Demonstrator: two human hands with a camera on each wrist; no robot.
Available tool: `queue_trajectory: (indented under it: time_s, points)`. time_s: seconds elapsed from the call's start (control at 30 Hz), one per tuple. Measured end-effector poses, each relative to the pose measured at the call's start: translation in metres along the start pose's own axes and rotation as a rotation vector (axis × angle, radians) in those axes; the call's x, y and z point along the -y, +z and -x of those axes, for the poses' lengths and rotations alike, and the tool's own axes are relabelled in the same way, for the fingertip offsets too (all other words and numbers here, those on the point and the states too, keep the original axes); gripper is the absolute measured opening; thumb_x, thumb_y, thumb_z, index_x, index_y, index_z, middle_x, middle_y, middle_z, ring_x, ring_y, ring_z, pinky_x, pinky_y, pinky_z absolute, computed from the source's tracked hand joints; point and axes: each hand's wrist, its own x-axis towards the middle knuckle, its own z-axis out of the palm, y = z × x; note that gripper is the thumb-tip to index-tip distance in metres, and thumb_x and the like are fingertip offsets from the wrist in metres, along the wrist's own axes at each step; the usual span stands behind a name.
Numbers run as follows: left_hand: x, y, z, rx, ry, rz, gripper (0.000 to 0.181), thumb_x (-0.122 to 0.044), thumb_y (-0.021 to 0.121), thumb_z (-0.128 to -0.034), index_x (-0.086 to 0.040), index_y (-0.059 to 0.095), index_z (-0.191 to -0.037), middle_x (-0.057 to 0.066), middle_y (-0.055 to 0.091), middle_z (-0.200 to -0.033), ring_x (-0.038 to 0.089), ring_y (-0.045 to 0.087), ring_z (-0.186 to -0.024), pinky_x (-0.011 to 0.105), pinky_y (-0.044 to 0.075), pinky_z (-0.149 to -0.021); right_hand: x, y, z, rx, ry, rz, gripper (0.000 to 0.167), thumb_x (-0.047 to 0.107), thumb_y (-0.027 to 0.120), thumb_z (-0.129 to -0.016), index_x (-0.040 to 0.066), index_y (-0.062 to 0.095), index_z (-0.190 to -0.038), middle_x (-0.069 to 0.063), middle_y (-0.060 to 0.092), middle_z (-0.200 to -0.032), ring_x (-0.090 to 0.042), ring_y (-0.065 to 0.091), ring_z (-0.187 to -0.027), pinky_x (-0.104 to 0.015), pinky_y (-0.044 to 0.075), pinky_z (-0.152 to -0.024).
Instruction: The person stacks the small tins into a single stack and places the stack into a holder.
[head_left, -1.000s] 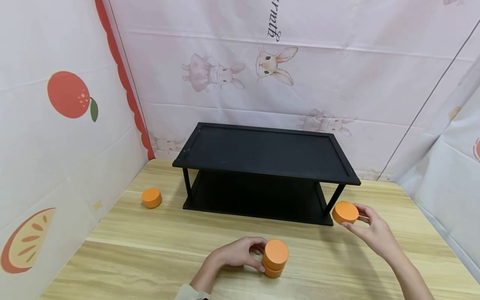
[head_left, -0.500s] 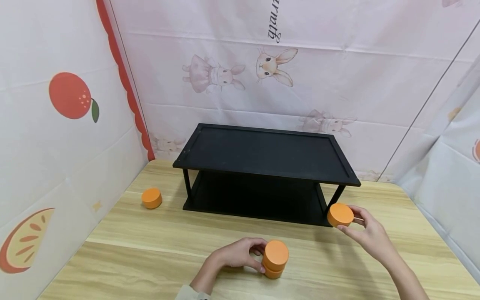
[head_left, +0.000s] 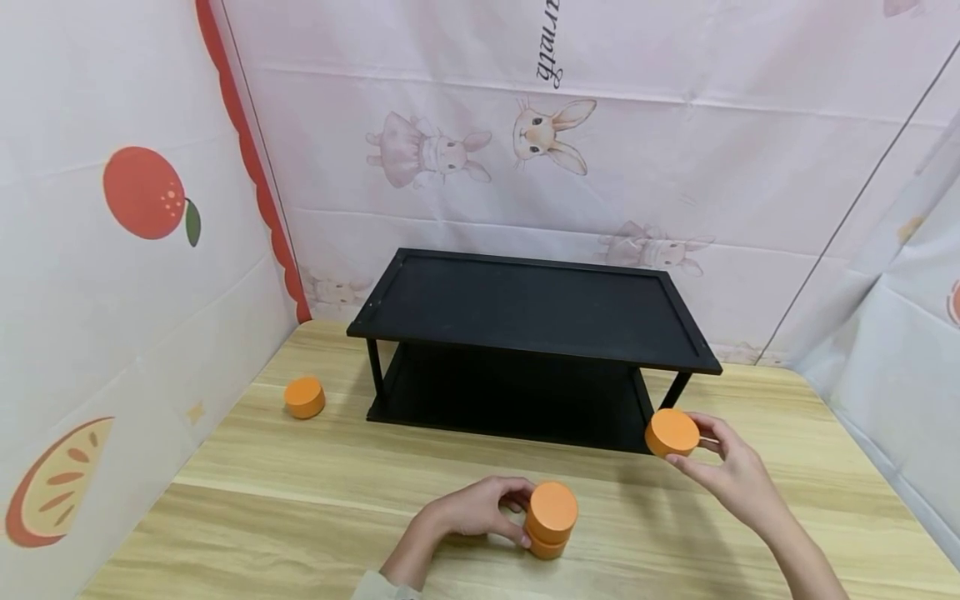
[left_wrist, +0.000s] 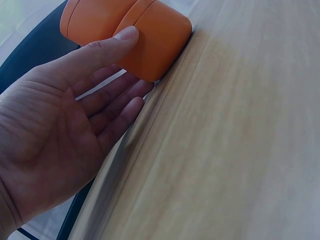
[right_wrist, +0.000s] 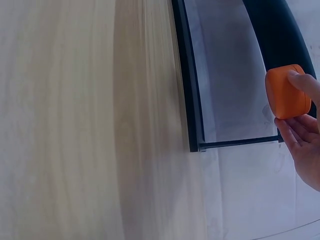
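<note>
Two small round orange containers stand stacked on the table, the upper container (head_left: pixel 553 506) on the lower container (head_left: pixel 547 547). My left hand (head_left: pixel 476 506) grips the lower one from its left side; in the left wrist view the thumb (left_wrist: pixel 100 52) lies against it near the seam, and the other fingers are partly hidden behind. A third orange container (head_left: pixel 672 432) is pinched by my right hand (head_left: pixel 737 479), in the air at the front right corner of the black two-tier rack (head_left: pixel 525 308). The right wrist view shows the thumb on this container (right_wrist: pixel 287 92).
Another orange container (head_left: pixel 304 397) sits on the wooden table (head_left: pixel 300 492), left of the rack. Printed cloth (head_left: pixel 465 83) hangs behind the table and along both sides. The rack's upper board (head_left: pixel 525 300) overhangs its lower board.
My right hand has moved a little left with its orange container, towards the rack's front right corner. The left hand and the stack stay where they were.
</note>
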Motion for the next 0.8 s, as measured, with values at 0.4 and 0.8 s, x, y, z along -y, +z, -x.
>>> queue_trajectory:
  time_s: [0.4, 0.8]
  points:
    - [0.0, 0.001, 0.0, 0.002, -0.001, 0.014, 0.047, -0.008, 0.076, -0.0749, -0.009, 0.057, -0.118, -0.01, 0.059, -0.104, 0.005, 0.054, -0.098, 0.024, 0.042, -0.089, 0.01, 0.006, 0.002, 0.005, -0.049, -0.001, 0.06, 0.019, 0.075, -0.078, -0.001, 0.046, -0.127, -0.015, 0.052, -0.118, -0.029, 0.054, -0.1, -0.03, 0.052, -0.073]
    - [0.002, 0.002, 0.0, -0.007, 0.005, 0.003, 0.047, -0.009, 0.077, -0.0745, -0.009, 0.057, -0.117, -0.01, 0.059, -0.104, 0.005, 0.054, -0.098, 0.024, 0.042, -0.089, 0.02, 0.011, 0.003, 0.001, -0.088, -0.007, 0.061, 0.015, 0.078, -0.074, 0.0, 0.048, -0.126, -0.015, 0.055, -0.116, -0.026, 0.057, -0.099, -0.023, 0.049, -0.073]
